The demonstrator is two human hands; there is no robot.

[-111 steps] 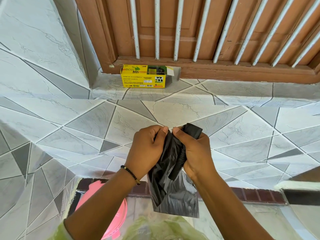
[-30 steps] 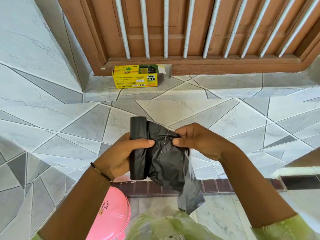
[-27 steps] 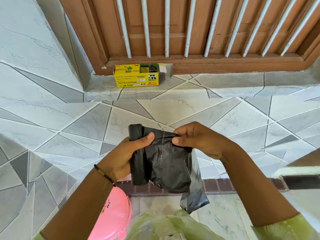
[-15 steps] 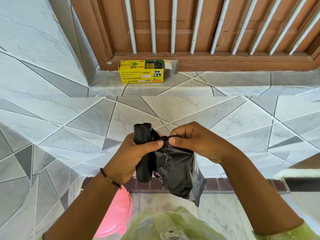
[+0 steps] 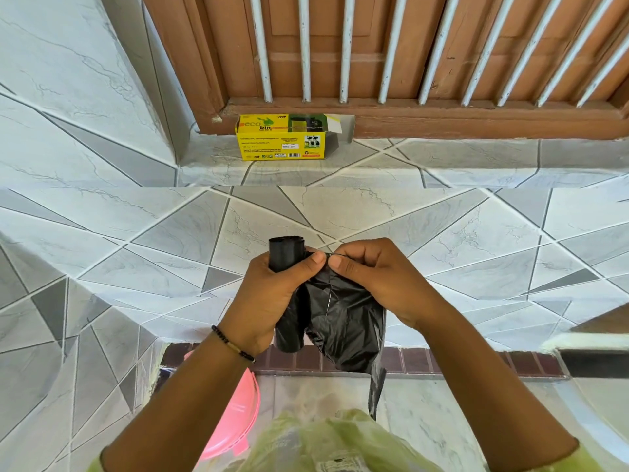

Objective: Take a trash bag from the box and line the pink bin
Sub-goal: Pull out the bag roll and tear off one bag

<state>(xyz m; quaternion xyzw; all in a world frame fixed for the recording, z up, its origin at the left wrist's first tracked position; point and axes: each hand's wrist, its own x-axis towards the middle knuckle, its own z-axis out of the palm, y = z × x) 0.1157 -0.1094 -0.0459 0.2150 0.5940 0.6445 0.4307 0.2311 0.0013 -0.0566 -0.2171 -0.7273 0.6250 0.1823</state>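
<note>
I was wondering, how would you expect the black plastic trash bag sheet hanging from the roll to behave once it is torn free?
The black plastic trash bag sheet is probably floppy: it hangs crumpled below the right hand. It likely weighs little, since a pinch holds it. The glossy film may be slippery, and the left hand grips the black roll.
</note>
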